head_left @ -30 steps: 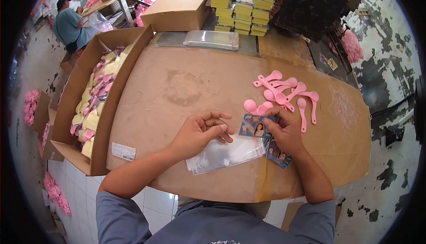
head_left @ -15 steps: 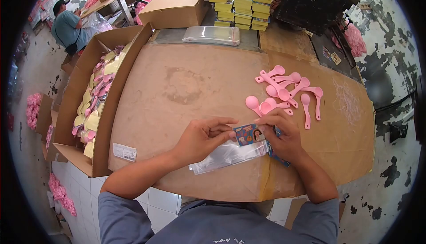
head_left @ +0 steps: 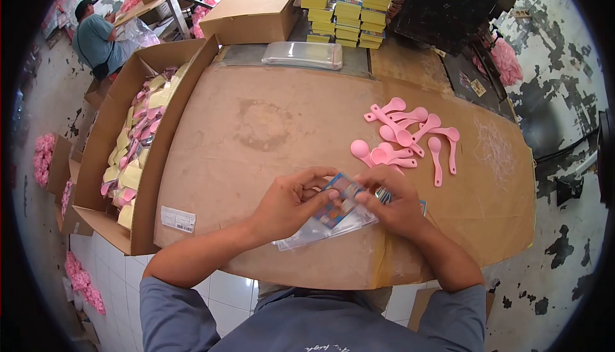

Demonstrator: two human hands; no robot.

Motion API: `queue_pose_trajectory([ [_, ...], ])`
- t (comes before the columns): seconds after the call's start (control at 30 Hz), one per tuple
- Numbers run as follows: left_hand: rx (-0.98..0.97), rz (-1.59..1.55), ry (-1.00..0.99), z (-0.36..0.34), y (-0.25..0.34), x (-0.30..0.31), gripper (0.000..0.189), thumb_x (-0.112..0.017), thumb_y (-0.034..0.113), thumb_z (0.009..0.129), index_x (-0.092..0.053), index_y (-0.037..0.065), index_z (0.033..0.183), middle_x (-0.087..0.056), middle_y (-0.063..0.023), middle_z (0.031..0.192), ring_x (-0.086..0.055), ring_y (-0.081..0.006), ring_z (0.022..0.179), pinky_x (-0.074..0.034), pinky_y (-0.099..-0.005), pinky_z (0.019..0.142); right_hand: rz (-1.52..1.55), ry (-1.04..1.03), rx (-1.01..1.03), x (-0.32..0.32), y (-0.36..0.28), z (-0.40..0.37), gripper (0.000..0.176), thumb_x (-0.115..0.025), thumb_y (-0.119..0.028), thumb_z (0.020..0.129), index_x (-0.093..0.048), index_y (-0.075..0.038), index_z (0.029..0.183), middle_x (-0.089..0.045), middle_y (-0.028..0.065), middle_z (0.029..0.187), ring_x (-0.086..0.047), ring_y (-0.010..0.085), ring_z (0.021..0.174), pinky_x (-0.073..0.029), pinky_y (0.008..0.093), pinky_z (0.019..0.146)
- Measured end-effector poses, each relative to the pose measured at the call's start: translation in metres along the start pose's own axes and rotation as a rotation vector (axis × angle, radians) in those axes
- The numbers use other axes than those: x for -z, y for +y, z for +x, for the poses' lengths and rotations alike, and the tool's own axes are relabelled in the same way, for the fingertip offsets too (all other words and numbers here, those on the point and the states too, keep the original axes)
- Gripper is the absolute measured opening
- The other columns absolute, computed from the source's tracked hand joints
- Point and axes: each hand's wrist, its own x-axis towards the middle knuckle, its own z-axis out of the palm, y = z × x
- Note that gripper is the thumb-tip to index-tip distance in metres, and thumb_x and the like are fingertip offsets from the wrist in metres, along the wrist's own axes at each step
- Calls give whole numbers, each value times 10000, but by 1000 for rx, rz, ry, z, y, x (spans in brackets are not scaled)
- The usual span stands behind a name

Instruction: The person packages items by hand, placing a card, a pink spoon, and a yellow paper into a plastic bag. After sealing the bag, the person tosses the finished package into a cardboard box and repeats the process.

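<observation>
Between both hands, over the front middle of the table, is a small blue printed card (head_left: 341, 192), tilted and a little blurred. My left hand (head_left: 295, 197) pinches it from the left with thumb and fingers. On the card's right edge, my right hand (head_left: 392, 201) closes thumb and fingertips. Clear plastic bags (head_left: 307, 235) lie flat just below the hands. More cards (head_left: 423, 207) lie under my right hand, mostly hidden by it. Beyond that hand is a loose pile of pink plastic scoops (head_left: 403, 137).
A long carton (head_left: 144, 224) of packed pink scoops and yellowish pieces stands at the left. At the back are a closed cardboard box (head_left: 253, 9), a stack of clear bags (head_left: 302, 55) and stacked yellow-edged cards (head_left: 349, 12). A person (head_left: 96, 38) sits far left.
The card has turned from nearly level to steeply tilted between my hands. My right hand has shifted slightly left, with its fingers now at the card's edge. The scoops stay put.
</observation>
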Motion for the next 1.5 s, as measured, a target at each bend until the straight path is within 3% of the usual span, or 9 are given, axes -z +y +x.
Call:
queue_pose_trajectory([
  [0.17, 14, 84, 16, 2, 1, 4, 394, -622, 54, 1037, -532, -45, 1408, -734, -137, 1146, -710, -139, 1039, -594, -269, 890, -251, -80, 260, 17, 10, 9, 228, -751, -109, 885, -738, -55, 1106, -652, 137, 1130, -632, 273, 1062, -516, 412, 875],
  [0.27, 6, -8, 44, 4, 2, 4, 400, -617, 52, 1039, -523, -39, 1417, -739, -131, 1127, -709, -131, 1023, -591, -265, 876, -515, 274, 89, 43, 19, 16, 208, -723, -96, 864, -734, -53, 1067, -635, 114, 1096, -622, 283, 1022, -488, 441, 896],
  [0.47, 7, -32, 72, 6, 5, 9, 398, -617, 57, 1039, -525, -33, 1416, -744, -123, 1087, -707, -116, 985, -589, -256, 848, -871, 166, 133, 66, 31, 20, 182, -718, -158, 869, -727, -58, 1020, -609, 104, 1114, -581, 305, 1076, -429, 419, 916],
  [0.67, -31, 6, 63, 5, 3, 7, 391, -624, 70, 1039, -542, -31, 1409, -744, -118, 1069, -702, -106, 972, -590, -255, 836, -741, 143, 205, 57, 21, 22, 206, -720, -119, 912, -699, -36, 1100, -632, 119, 1100, -594, 294, 1044, -452, 410, 909],
  [0.77, -12, 8, 73, 5, 0, 8, 373, -628, 71, 1039, -563, -33, 1391, -741, -107, 1056, -696, -96, 956, -589, -252, 821, -351, 118, 39, 44, 17, 12, 165, -671, -61, 967, -678, -8, 1123, -665, 115, 1042, -637, 239, 940, -501, 365, 843],
  [0.87, -9, 0, 92, 6, 0, 6, 353, -625, 74, 1044, -577, -37, 1375, -736, -87, 1041, -689, -78, 924, -584, -244, 788, -149, 73, 91, 31, 5, 9, 134, -607, -49, 1020, -669, 16, 1119, -678, 89, 985, -645, 164, 851, -522, 304, 764],
  [1.07, -18, -21, 70, 5, 1, 7, 370, -637, 66, 1033, -578, -39, 1383, -744, -112, 1099, -699, -104, 971, -593, -247, 844, 80, 110, -4, 32, 6, 6, 144, -570, -33, 1031, -673, 21, 1115, -666, 61, 1004, -634, 110, 851, -522, 266, 744],
  [1.37, -47, 158, 85, 3, -4, 3, 310, -665, 126, 1031, -663, -38, 1294, -761, -88, 1031, -703, -79, 901, -598, -254, 796, -193, -35, 39, 34, -1, 4, 122, -652, -62, 967, -702, 3, 1058, -692, 85, 913, -662, 155, 793, -534, 302, 724],
  [1.5, 1, 270, 15, -1, 4, -1, 301, -678, 129, 1021, -677, -35, 1274, -763, -68, 1028, -701, -76, 870, -596, -256, 771, -232, -116, 97, 33, -10, 6, 240, -618, -91, 977, -659, -15, 1200, -672, 130, 1112, -653, 226, 1004, -521, 367, 873],
])
